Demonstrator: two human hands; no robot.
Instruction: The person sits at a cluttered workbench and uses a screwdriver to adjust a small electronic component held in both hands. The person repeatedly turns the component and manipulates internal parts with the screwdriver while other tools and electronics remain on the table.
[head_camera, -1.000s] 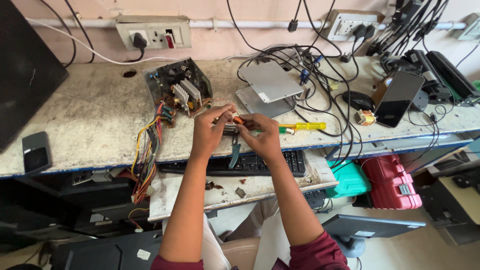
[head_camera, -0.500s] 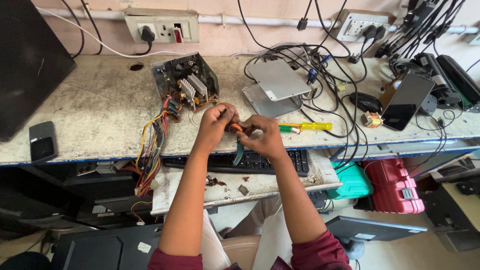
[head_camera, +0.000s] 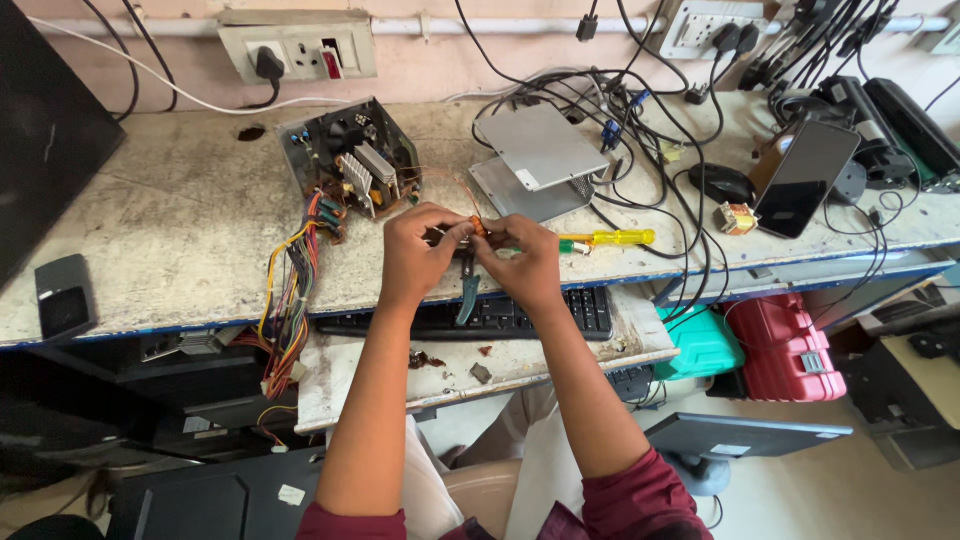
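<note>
The small orange-tipped part (head_camera: 478, 227) sits pinched between the two hands, held above the front edge of the bench. Compared with the earlier views, the hands have stayed locked together on it; only the camera has moved, so the work on the part appears to be continuing rather than finished. It looks tiny, with thin copper-coloured wire (head_camera: 450, 185) looping back from it toward the open power supply (head_camera: 345, 160) just beyond the left hand. The left hand (head_camera: 418, 250) is curled closed, fingertips gripping the part. The right hand (head_camera: 527, 262) is likewise closed around it, and blue-handled pliers (head_camera: 466, 295) hang below the fingers; which hand grips them cannot be told. Under the hands lies a black keyboard (head_camera: 560, 312); a yellow screwdriver (head_camera: 610, 239) rests just beyond the right hand.
</note>
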